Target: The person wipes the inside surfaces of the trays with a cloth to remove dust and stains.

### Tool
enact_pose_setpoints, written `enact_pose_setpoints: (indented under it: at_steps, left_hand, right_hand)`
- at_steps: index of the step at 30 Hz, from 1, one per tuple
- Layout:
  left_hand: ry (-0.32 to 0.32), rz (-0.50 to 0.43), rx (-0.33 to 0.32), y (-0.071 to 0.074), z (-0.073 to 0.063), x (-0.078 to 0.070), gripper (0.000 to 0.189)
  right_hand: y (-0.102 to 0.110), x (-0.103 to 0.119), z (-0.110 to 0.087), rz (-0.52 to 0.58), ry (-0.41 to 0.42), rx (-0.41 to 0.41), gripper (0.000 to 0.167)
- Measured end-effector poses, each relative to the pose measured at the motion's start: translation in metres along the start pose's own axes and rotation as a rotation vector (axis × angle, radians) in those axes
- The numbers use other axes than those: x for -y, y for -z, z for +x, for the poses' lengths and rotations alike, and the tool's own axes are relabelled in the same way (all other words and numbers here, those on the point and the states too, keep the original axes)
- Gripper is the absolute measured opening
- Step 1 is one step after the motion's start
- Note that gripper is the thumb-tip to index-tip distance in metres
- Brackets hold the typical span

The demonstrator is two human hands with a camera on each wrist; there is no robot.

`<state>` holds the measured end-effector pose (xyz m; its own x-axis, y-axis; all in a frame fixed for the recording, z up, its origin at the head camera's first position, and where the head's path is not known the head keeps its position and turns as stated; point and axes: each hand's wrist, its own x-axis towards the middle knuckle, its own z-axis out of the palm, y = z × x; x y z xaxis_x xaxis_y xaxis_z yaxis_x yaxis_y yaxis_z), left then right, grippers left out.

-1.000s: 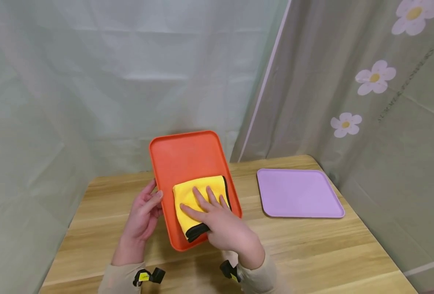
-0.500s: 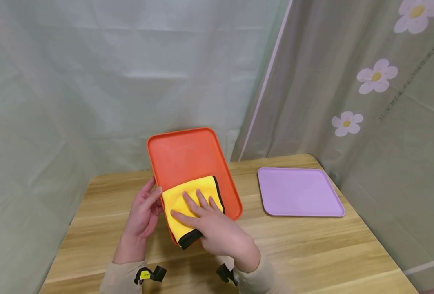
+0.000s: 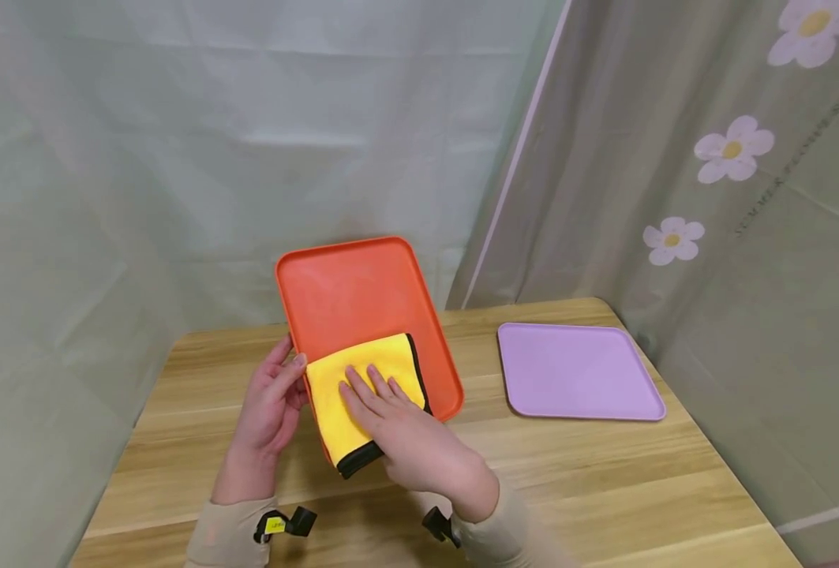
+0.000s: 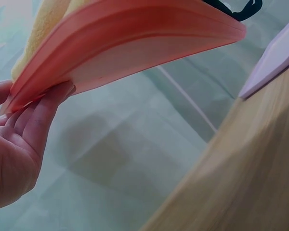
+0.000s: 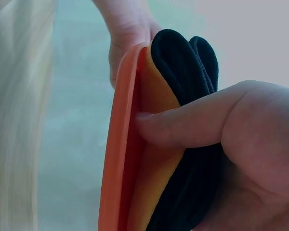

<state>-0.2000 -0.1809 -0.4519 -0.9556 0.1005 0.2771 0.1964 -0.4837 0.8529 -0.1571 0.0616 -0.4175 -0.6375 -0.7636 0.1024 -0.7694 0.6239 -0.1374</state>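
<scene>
My left hand [image 3: 271, 406] grips the left rim of an orange-red tray [image 3: 351, 288], thumb on the face and fingers behind it. The tray is held tilted up above the table; its underside shows in the left wrist view. A folded yellow cloth [image 3: 330, 394] with black edging covers the tray's lower part. On the cloth lies my right hand [image 3: 419, 446], fingers stretched across its top. In the right wrist view, the thumb [image 5: 183, 125] crosses the cloth's folded black edge [image 5: 183, 62] to the tray side, so the hand holds the cloth against the tray.
A light purple tray [image 3: 578, 371] lies flat on the wooden table [image 3: 589, 481], toward its right side. Pale curtains [image 3: 249, 142] hang behind and beside the table, with printed flowers [image 3: 734, 150] on the right one.
My right hand has slid the cloth left and slightly up across the tray, to its left rim. Its fingers lie closer together. The orange-red tray has shifted slightly up and left.
</scene>
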Motion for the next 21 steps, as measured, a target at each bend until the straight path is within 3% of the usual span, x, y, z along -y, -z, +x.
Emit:
enact_pose_setpoints:
  at_steps: [10, 21]
  left_hand:
    - [0.002, 0.066, 0.019, 0.001, 0.002, 0.001, 0.047]
    - [-0.049, -0.062, 0.051, 0.007, 0.001, 0.003, 0.043]
  right_hand:
    - [-0.002, -0.011, -0.006, 0.108, 0.016, 0.002, 0.108]
    - [0.001, -0.026, -0.014, 0.144, 0.011, 0.004, 0.107]
